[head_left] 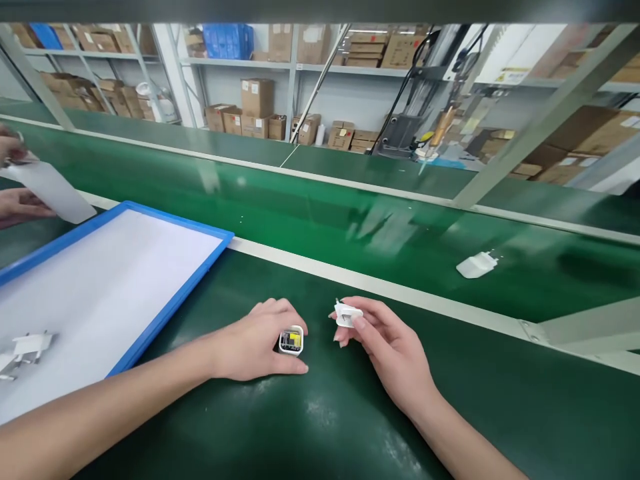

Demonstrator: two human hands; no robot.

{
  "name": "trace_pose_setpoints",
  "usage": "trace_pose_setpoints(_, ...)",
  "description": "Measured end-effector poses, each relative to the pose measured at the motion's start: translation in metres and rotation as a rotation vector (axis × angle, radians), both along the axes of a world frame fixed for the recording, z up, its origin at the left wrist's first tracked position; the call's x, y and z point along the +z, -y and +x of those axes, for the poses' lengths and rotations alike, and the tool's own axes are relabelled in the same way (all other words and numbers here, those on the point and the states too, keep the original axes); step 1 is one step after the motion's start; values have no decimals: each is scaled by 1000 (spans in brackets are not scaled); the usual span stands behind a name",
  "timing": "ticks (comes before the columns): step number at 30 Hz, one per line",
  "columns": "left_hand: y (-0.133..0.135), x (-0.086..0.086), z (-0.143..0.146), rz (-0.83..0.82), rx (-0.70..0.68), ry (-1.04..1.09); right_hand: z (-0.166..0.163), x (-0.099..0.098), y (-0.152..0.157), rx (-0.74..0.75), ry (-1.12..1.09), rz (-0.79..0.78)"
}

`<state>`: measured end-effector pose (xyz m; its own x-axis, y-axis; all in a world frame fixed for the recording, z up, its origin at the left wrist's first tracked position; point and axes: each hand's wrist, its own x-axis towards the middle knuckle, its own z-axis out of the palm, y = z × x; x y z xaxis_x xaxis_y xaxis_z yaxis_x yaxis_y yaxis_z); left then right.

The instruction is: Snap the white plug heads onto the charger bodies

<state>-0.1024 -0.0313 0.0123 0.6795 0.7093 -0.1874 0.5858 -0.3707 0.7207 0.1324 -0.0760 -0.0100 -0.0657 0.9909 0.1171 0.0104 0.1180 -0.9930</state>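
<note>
My left hand [260,340] rests on the dark green bench top, fingers curled round a small white charger housing [291,341] whose open end shows yellow and dark parts inside. Just to its right, my right hand [385,343] pinches a small white plug cover [347,315] with metal pins between thumb and fingertips. The two parts are a short gap apart and do not touch.
A blue-rimmed white tray [165,293] lies at the left with white plug parts [27,348] in it. Another white charger [477,265] lies on the green conveyor belt [350,213]. Another person's hands [15,200] hold a white sheet at far left. Shelves of cartons stand behind.
</note>
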Motion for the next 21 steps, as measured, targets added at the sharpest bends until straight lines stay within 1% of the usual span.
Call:
trace_pose_setpoints(2, -6, -12, 20, 85, -12, 18, 4, 2, -2, 9, -82, -71)
trace_pose_setpoints(4, -15, -20, 48, 151, -9, 71, 11, 5, -4, -10, -132, -117)
trace_pose_setpoints(6, -26, -23, 74, 183, -52, 137, 19, 9, -7, -33, -166, -137)
trace_pose_setpoints(8, -37, -23, 92, 169, -98, 237, 27, 11, -11, -67, -188, -128)
trace_pose_setpoints(10, -44, -23, 98, 119, -114, 342, 33, 11, -13, -127, -182, -98)
trace_pose_setpoints(12, -48, -25, 97, 95, -109, 389, 37, 9, -15, -185, -151, -57)
trace_pose_setpoints(14, -48, -28, 94, 108, -103, 392, 39, 5, -15, -219, -86, 10)
trace_pose_setpoints(17, -46, -31, 94, 115, -82, 381, 40, 2, -13, -258, 88, 162)
trace_pose_setpoints(19, -46, -32, 97, 128, -77, 361, 41, 1, -12, -255, 215, 228)
trace_pose_setpoints(21, -47, -32, 100, 139, -76, 336, 43, 0, -11, -201, 318, 251)
